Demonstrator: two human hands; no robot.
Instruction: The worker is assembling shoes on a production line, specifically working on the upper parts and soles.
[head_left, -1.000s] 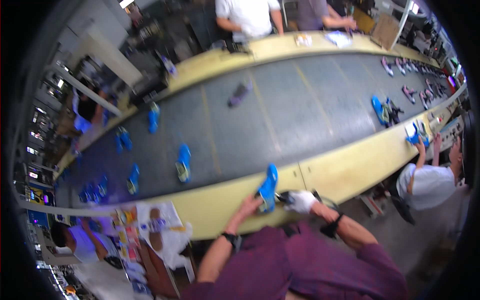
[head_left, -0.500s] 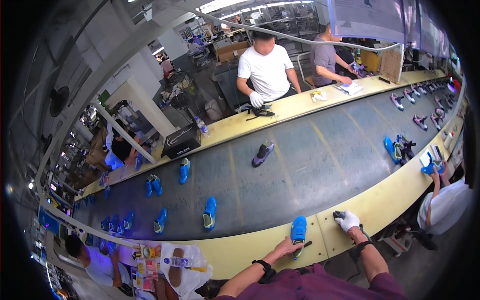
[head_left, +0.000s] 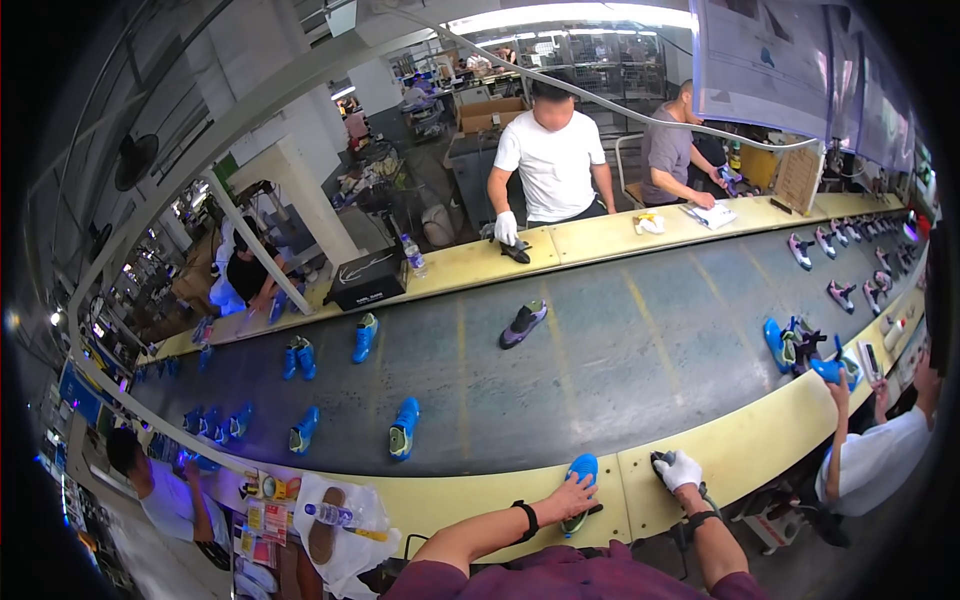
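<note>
A blue shoe (head_left: 583, 466) stands upright on the yellow ledge in front of me, toe pointing away. My left hand (head_left: 572, 497), bare, lies across its upper with the fingers curled over it, covering the laces and part of the opening. A thin dark strip shows beside the shoe, under my fingers. To the right, my right hand (head_left: 680, 470) wears a white glove and is closed round a dark handheld tool (head_left: 660, 458). The tool rests close to the ledge surface, apart from the shoe; its exact kind is hidden by the glove.
Beyond the ledge runs a grey conveyor belt (head_left: 480, 400) with several blue shoes and a purple-grey shoe (head_left: 523, 325). Opposite, a person (head_left: 548, 165) touches a dark object. A black box (head_left: 367, 278) stands left of them. At right, a co-worker holds a blue shoe (head_left: 830, 370).
My left hand has moved from the shoe's heel end up over its upper. My right hand still grips the tool. The co-worker at right has shifted their blue shoe toward the belt.
</note>
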